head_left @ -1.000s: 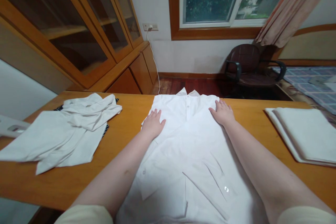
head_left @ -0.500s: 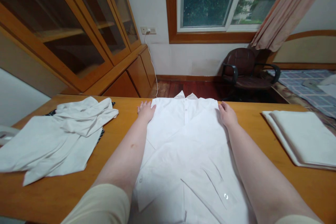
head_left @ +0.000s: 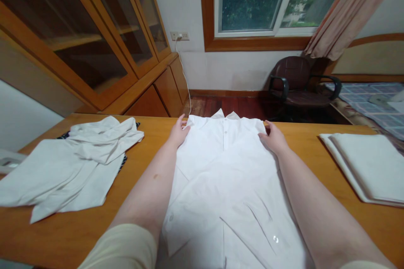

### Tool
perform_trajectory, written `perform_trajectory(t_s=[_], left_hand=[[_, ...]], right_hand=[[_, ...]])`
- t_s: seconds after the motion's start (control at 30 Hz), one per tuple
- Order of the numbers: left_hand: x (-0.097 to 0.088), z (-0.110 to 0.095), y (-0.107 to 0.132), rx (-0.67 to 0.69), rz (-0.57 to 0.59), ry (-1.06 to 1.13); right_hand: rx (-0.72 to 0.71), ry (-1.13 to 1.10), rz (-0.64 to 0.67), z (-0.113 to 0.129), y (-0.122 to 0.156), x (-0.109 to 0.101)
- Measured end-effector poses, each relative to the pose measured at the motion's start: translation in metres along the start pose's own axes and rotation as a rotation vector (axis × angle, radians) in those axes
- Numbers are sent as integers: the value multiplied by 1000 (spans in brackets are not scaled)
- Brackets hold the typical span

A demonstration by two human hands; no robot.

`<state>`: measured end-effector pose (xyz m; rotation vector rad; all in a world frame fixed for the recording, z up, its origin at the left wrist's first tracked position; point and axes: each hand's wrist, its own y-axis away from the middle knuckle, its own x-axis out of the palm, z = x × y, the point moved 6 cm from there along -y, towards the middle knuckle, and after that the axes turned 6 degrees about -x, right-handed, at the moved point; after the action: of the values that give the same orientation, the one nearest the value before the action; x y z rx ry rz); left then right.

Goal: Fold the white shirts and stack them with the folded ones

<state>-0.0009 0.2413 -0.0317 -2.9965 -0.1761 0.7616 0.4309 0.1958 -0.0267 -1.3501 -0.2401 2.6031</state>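
Crumpled white cloth [head_left: 78,172] on our left; left hand [head_left: 179,133] at left edge of white shirt [head_left: 221,168], flat mid-table [head_left: 142,164]; bright mark [head_left: 275,239], unreadable; right hand [head_left: 273,138] at right edge; folded cloth [head_left: 372,164]. Fingers half-curled; we can't tell if grasping.

Plain white for the shirt [head_left: 224,168], off-white for the heap [head_left: 72,172] and the stack [head_left: 369,164], black with pale stripes for the cloth [head_left: 123,162] under the heap. Honey-orange for the table [head_left: 304,145] and cabinet [head_left: 160,86]; pale cream for the sleeves [head_left: 123,246]. Dusty pink for the curtain [head_left: 347,14], maroon for the chair [head_left: 292,71] (black on its armrests [head_left: 285,86]), blue-grey check for the bedding [head_left: 362,94].
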Motion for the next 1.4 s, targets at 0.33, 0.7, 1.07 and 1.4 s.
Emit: perform_trajectory(t_s=[0.33, 0.7, 1.07, 1.4], left_hand=[[-9, 16, -6, -293, -64, 379], [-7, 9, 0, -237, 77, 550], [-6, -1, 5, -265, 159, 635], [-15, -2, -5, -269, 70, 723]], right_hand=[[327, -872, 20, -16, 2, 4], [402, -886, 404, -1, 16, 4], [325, -911, 228, -1, 10, 8], [296, -1002, 178, 7, 11, 1]])
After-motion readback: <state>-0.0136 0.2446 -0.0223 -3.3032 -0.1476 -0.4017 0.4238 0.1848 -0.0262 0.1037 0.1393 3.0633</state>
